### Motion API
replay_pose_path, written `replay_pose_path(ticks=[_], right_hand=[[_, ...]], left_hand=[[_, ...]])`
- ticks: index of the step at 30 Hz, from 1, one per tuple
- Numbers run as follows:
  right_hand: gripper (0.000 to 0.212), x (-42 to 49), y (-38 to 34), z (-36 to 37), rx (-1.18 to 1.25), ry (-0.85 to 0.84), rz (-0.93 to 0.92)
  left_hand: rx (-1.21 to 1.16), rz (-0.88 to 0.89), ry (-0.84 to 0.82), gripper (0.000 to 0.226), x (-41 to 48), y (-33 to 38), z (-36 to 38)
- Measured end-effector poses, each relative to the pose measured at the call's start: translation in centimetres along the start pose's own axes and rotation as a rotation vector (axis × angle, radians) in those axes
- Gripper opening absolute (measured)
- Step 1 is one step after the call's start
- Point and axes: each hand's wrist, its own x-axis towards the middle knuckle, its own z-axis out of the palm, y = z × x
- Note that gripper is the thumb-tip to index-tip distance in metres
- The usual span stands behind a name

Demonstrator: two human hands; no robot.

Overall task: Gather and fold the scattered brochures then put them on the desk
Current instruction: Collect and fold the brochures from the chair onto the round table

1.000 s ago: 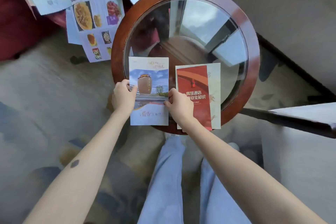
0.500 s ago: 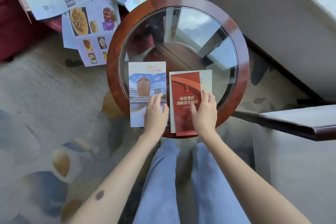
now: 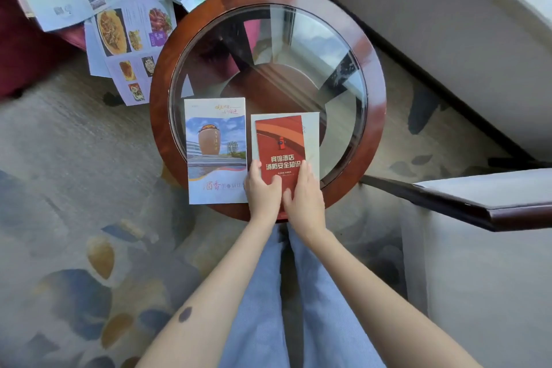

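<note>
While the round glass-topped bench fills the middle, unfolded brochures lie scattered beyond its far-left rim. On the bench's near edge two folded ones lie side by side, the blue brochure left and the red brochure right. The left hand and right hand rest together on the red brochure's near end, fingers nearly straight, pressing it flat.

Soft, even daylight fills the scene. The glass top of the desk mirrors bright sky, perhaps from a window above. Shadows are faint. The wide lens bends straight lines at the edges, and the carpet and forearms look slightly blurred.
</note>
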Motion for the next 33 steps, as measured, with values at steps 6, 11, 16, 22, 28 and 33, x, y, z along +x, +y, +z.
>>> replay_pose_path(ticks=[6,11,16,22,28,33], right_hand=[[0.055,0.5,0.6,-0.8,0.284,0.107,0.138],[0.04,1.3,-0.7,-1.5,0.393,0.038,0.096],[0.045,2.2,-4.9,0.5,0.453,-0.074,0.059],[0.035,4.1,-7.5,2.4,0.468,-0.065,0.106],[0.021,5.4,-6.2,2.3,0.365,-0.049,0.13],[0.021,5.8,-6.0,2.9,0.29,-0.099,0.065]], left_hand=[[-0.258,-0.216,0.048,0.048,0.9,0.9,0.0],[-0.2,-0.084,0.134,0.021,2.0,0.6,-2.6],[-0.149,-0.022,0.288,0.026,4.4,0.0,-6.6],[-0.032,0.034,0.218,0.032,7.3,-1.0,-8.9],[0.529,0.11,0.448,0.045,8.6,-3.0,-10.8],[0.695,0.07,0.225,0.062,9.8,-5.0,-12.6]])
